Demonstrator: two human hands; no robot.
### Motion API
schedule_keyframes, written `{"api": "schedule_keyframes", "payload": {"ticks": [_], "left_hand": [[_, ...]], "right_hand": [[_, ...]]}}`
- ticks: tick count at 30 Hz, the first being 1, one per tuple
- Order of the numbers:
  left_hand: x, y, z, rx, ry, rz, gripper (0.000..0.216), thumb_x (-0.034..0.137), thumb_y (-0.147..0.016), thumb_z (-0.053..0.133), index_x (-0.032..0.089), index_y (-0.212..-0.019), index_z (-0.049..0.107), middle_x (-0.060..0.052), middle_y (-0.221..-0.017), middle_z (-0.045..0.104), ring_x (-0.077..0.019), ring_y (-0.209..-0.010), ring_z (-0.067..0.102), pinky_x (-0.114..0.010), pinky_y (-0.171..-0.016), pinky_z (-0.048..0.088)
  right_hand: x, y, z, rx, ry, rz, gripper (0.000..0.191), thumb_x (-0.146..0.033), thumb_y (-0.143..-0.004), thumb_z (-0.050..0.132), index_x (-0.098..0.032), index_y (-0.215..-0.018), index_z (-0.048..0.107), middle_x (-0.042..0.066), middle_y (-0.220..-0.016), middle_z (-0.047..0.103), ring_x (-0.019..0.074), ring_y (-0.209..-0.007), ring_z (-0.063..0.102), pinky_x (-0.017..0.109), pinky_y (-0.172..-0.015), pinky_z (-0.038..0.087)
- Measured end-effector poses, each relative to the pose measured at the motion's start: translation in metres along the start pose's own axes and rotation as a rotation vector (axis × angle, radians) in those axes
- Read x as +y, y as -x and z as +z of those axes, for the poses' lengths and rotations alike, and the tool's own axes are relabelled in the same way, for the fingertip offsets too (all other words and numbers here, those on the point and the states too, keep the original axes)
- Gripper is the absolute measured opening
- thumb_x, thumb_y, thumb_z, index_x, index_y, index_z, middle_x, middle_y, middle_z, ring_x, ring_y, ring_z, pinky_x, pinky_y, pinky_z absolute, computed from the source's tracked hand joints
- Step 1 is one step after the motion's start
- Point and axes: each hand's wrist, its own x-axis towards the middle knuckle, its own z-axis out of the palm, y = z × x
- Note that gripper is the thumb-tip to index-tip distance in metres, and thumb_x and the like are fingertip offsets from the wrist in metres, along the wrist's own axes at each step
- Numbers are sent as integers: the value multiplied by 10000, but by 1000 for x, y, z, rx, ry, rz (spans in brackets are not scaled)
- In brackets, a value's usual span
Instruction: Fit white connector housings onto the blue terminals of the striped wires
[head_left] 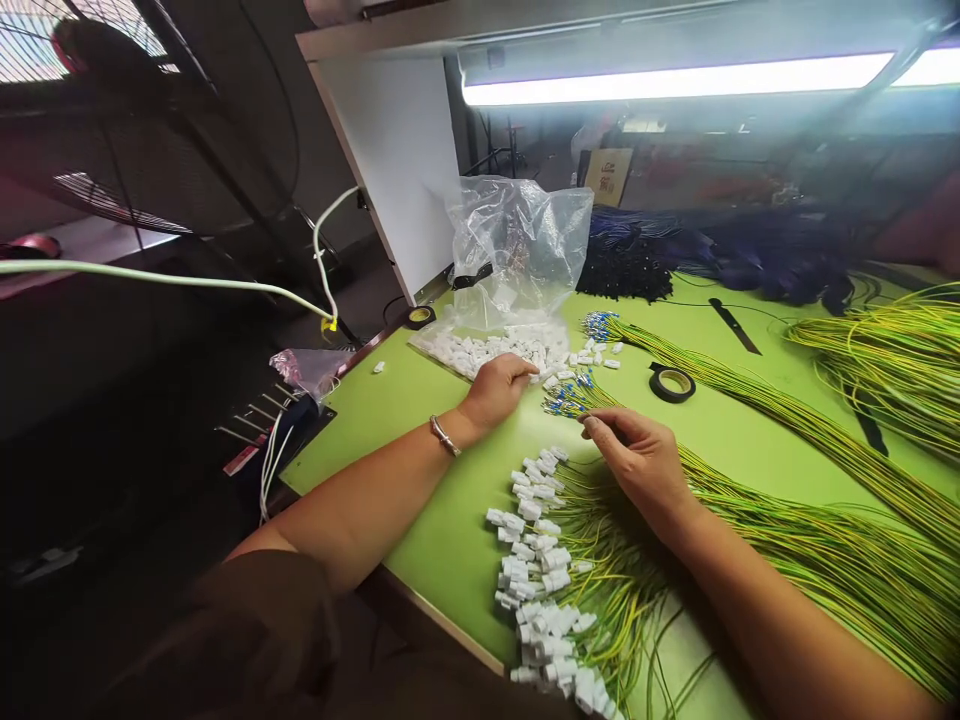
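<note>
My left hand (496,390), with a bracelet at the wrist, is at the near edge of a heap of small white plastic connector housings (480,350). Its fingers are curled together, and what they pinch is hidden. My right hand (649,465) pinches the end of a green-yellow wire between thumb and fingertips. Beside those fingertips lies a bunch of wire ends with blue crimp terminals (570,393). Below and left of my right hand, several wires end in white connectors (536,560), lying in a long row towards the table's near edge.
A clear plastic bag (517,245) stands behind the heap. Black tape (672,383) lies right of it, another roll (421,317) at the left edge. More wire bundles (750,390) cross the green table (420,520). A lamp (675,80) hangs above; a pale cable (165,276) spans the left.
</note>
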Motion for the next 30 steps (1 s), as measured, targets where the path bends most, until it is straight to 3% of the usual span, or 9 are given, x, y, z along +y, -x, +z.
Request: {"api": "schedule_keyframes", "payload": {"ticks": [5, 11, 14, 17, 22, 25, 28, 30], "left_hand": [[10, 4, 6, -2, -195, 227, 289, 171, -885, 538, 171, -1128, 694, -109, -1078, 601, -209, -1037, 518, -363, -967, 428], [24, 8, 16, -90, -454, 105, 310, 214, -886, 554, 277, -1156, 692, -110, -1306, 494, -281, -1208, 401, -448, -998, 398], [25, 8, 22, -90, -456, 94, 215, 226, -870, 585, 255, -1008, 748, -104, -1251, 523, -277, -1184, 410, -440, -992, 407], [20, 9, 21, -56, -390, 70, 160, 199, -846, 617, 208, -899, 768, -109, -1137, 557, -257, -1126, 439, -417, -996, 413], [5, 18, 7, -13, -232, 55, 192, 116, -808, 643, 202, -925, 769, -99, -1121, 562, -214, -1067, 491, -385, -992, 425], [2, 21, -4, 83, -71, -25, 278, 55, -767, 651, 195, -984, 752, -91, -1152, 571, -161, -963, 556, -309, -880, 484], [7, 21, -10, 207, 20, -95, 187, 79, -781, 642, 167, -910, 746, -60, -939, 631, -125, -805, 582, -253, -744, 496], [13, 21, -10, 205, -7, -82, 107, 125, -799, 647, 165, -832, 741, -33, -788, 638, -122, -732, 576, -255, -726, 486]], "right_hand": [[8, -2, 10, -7, -39, 27, 207, -328, -821, 594, -179, -721, 697, 37, -661, 693, 161, -615, 623, 283, -605, 498], [14, 2, 7, 14, -80, 70, 240, -327, -834, 574, -153, -922, 714, 3, -579, 655, 126, -509, 551, 264, -550, 472], [14, 4, 1, 2, -101, 104, 275, -331, -827, 579, -133, -987, 685, -3, -565, 650, 112, -459, 501, 247, -487, 421], [13, 4, -2, 5, -95, 106, 227, -326, -815, 578, -142, -891, 687, 10, -579, 659, 118, -485, 523, 252, -510, 427], [15, 3, -1, 42, -22, 88, 199, -293, -759, 591, -152, -806, 723, 46, -681, 696, 151, -601, 589, 281, -591, 461], [15, 3, 0, 29, -14, 109, 200, -300, -744, 593, -156, -785, 727, 36, -665, 685, 144, -574, 560, 280, -580, 453], [15, 3, -1, 19, -24, 136, 208, -308, -743, 590, -157, -787, 727, 31, -661, 676, 140, -572, 543, 277, -581, 446], [14, 3, -1, 13, -40, 162, 225, -325, -749, 591, -151, -795, 726, 33, -660, 672, 144, -581, 545, 279, -586, 443]]}}
